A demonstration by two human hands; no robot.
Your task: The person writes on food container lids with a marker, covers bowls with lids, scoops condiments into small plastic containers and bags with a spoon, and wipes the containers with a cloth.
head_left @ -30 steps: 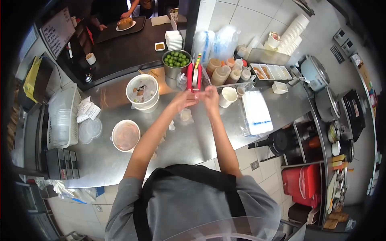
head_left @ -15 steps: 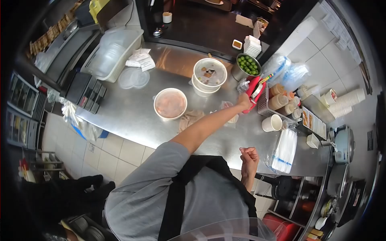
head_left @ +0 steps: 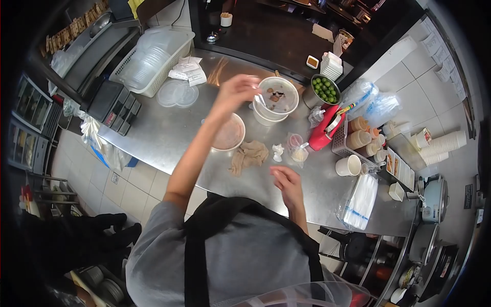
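Note:
My left hand [head_left: 238,94] is raised at the left rim of the lidded white tub [head_left: 279,97], its fingers drawn together; a small pale piece by the fingertips is too blurred to name. This tub rests on another white container. Under my left forearm is a second lidded bowl [head_left: 230,134] with reddish contents. My right hand [head_left: 288,185] hovers over the counter's front edge, fingers curled together, and whatever they may hold is hidden. Between the hands lie a beige cloth [head_left: 248,156], a crumpled white piece [head_left: 277,152] and a small plastic bag [head_left: 297,153].
A red tape dispenser [head_left: 323,130] stands beside a basket of sauce bottles [head_left: 359,138]. Behind it is a pot of green limes [head_left: 324,89]. A paper cup [head_left: 348,165] and white bags [head_left: 361,202] are at right; clear lids [head_left: 177,93] and a lid basket [head_left: 153,64] at left.
My left hand has left the red dispenser and moved left to the stacked tub. My right hand has shifted up and left over the counter edge. The view has turned since the earliest frame.

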